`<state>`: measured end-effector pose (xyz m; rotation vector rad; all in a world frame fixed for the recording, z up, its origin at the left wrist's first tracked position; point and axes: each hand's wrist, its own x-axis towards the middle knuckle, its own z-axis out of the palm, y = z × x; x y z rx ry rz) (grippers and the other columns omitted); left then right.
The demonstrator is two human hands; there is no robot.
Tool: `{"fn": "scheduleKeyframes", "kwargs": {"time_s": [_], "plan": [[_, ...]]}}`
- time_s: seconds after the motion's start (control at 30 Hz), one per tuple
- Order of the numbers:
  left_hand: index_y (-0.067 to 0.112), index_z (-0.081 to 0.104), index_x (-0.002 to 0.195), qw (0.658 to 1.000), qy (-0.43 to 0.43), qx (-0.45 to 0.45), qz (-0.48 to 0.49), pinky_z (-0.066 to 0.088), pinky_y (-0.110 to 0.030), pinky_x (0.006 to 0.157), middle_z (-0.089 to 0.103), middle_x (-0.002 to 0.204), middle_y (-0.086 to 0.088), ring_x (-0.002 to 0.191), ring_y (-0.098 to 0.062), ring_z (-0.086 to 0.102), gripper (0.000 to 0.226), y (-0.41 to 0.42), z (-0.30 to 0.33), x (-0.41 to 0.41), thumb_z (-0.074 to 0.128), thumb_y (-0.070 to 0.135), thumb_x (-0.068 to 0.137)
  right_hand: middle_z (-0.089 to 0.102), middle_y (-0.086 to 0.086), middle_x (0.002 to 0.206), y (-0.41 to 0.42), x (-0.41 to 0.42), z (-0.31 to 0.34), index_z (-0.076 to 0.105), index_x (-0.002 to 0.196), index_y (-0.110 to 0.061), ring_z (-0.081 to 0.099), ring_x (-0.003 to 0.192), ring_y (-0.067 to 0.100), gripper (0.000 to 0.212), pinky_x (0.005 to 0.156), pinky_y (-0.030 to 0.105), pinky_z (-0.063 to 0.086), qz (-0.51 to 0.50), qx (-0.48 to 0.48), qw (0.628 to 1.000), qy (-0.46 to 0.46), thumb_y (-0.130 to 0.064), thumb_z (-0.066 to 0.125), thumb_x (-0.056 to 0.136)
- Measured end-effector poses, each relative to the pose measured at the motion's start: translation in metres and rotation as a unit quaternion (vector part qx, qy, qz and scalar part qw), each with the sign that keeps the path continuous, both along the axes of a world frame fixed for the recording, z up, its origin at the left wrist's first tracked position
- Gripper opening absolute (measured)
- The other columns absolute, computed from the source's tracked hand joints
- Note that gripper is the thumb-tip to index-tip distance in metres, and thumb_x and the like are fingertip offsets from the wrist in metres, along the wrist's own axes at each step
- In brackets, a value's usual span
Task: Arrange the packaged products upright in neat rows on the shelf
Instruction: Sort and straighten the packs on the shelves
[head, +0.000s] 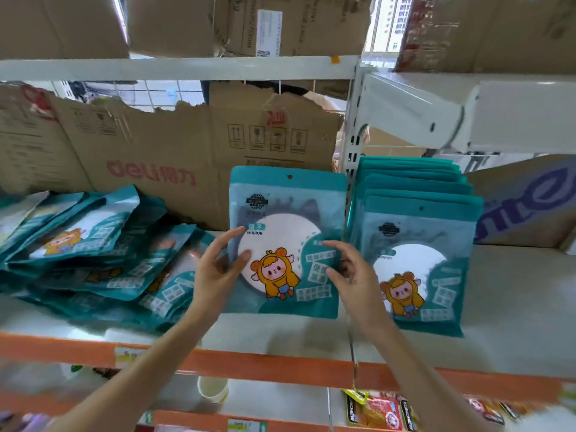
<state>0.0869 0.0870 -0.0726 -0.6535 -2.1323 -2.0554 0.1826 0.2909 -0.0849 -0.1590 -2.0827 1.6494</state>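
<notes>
- Teal mirror packet point(285, 241) stands upright mid-shelf, between the loose heap point(93, 254) and the tidy row point(414, 244).
- Left hand point(215, 269) pinches its left edge, thumb on the front.
- Right hand point(352, 272) curls round the right edge.
- Cardboard sheet point(162, 151) leans behind.

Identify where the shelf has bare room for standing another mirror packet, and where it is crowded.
Bare shelf lies right of the upright row, below the purple-printed carton, and along the front edge. The left is crowded with a toppled heap. Both hands hold one packet between.
</notes>
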Motion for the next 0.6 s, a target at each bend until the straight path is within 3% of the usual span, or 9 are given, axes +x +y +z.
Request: {"fn": "scheduleKeyframes", "kwargs": {"time_s": [0.07, 0.1, 0.17, 0.23, 0.4, 0.47, 0.57, 0.6], "plan": [[0.038, 0.062, 0.111, 0.999, 0.005, -0.018, -0.036, 0.053, -0.055, 0.073, 0.067, 0.095, -0.012, 0.081, -0.041, 0.061, 0.033, 0.019, -0.004, 0.006, 0.063, 0.019, 0.084, 0.059, -0.002, 0.118, 0.019, 0.017, -0.004, 0.056, 0.112, -0.035, 0.060, 0.102, 0.009, 0.046, 0.074, 0.019, 0.055, -0.050, 0.034, 0.998, 0.015, 0.004, 0.056, 0.088], [0.035, 0.061, 0.111, 0.998, 0.001, -0.023, -0.054, 0.055, -0.051, 0.075, 0.067, 0.093, -0.011, 0.081, -0.032, 0.064, 0.035, 0.031, -0.005, 0.011, 0.060, 0.011, 0.087, 0.060, -0.002, 0.119, 0.030, 0.025, -0.006, 0.056, 0.111, -0.035, 0.060, 0.104, 0.010, 0.047, 0.078, 0.020, 0.054, -0.075, 0.046, 0.996, 0.019, 0.006, 0.057, 0.087], [0.033, 0.055, 0.113, 0.993, -0.014, -0.042, -0.107, 0.057, -0.029, 0.075, 0.067, 0.099, 0.000, 0.088, -0.013, 0.065, 0.041, 0.055, -0.010, 0.021, 0.052, 0.000, 0.090, 0.059, -0.001, 0.120, 0.053, 0.041, -0.012, 0.056, 0.108, -0.037, 0.060, 0.106, 0.012, 0.051, 0.083, 0.022, 0.053, -0.121, 0.051, 0.991, 0.020, 0.009, 0.057, 0.086], [0.040, 0.050, 0.116, 0.986, -0.015, -0.090, -0.141, 0.052, -0.015, 0.069, 0.062, 0.106, 0.007, 0.095, -0.012, 0.060, 0.046, 0.079, -0.016, 0.032, 0.051, 0.001, 0.091, 0.059, -0.001, 0.120, 0.073, 0.058, -0.017, 0.055, 0.107, -0.039, 0.060, 0.105, 0.013, 0.054, 0.081, 0.022, 0.054, -0.160, 0.055, 0.986, 0.012, 0.010, 0.057, 0.085], [0.049, 0.041, 0.121, 0.968, 0.103, -0.173, -0.146, 0.048, -0.010, 0.077, 0.051, 0.118, 0.012, 0.103, -0.006, 0.053, 0.062, 0.126, -0.028, 0.053, 0.062, 0.002, 0.085, 0.057, 0.004, 0.119, 0.114, 0.093, -0.037, 0.055, 0.111, -0.036, 0.061, 0.102, 0.019, 0.052, 0.074, 0.023, 0.056, -0.214, 0.066, 0.975, -0.006, 0.009, 0.057, 0.085], [0.041, 0.041, 0.128, 0.962, 0.133, -0.195, -0.138, 0.048, -0.012, 0.082, 0.045, 0.123, 0.013, 0.106, -0.009, 0.051, 0.063, 0.140, -0.032, 0.061, 0.066, 0.005, 0.083, 0.053, 0.000, 0.119, 0.124, 0.102, -0.043, 0.053, 0.111, -0.036, 0.059, 0.105, 0.020, 0.054, 0.077, 0.027, 0.057, -0.221, 0.079, 0.972, -0.021, 0.010, 0.058, 0.083], [0.030, 0.042, 0.136, 0.952, 0.157, -0.230, -0.127, 0.048, -0.029, 0.095, 0.039, 0.129, 0.012, 0.116, -0.013, 0.046, 0.065, 0.152, -0.041, 0.066, 0.068, 0.008, 0.082, 0.045, -0.005, 0.115, 0.131, 0.110, -0.047, 0.050, 0.121, -0.020, 0.055, 0.102, 0.013, 0.054, 0.071, 0.011, 0.051, -0.230, 0.125, 0.964, -0.054, 0.011, 0.063, 0.078], [0.029, 0.041, 0.137, 0.950, 0.163, -0.238, -0.123, 0.046, -0.027, 0.098, 0.038, 0.132, 0.009, 0.118, -0.011, 0.043, 0.065, 0.155, -0.044, 0.068, 0.068, 0.009, 0.082, 0.044, -0.004, 0.114, 0.131, 0.112, -0.047, 0.049, 0.124, -0.015, 0.053, 0.098, 0.008, 0.055, 0.069, 0.007, 0.048, -0.230, 0.139, 0.961, -0.065, 0.011, 0.064, 0.078]]}}
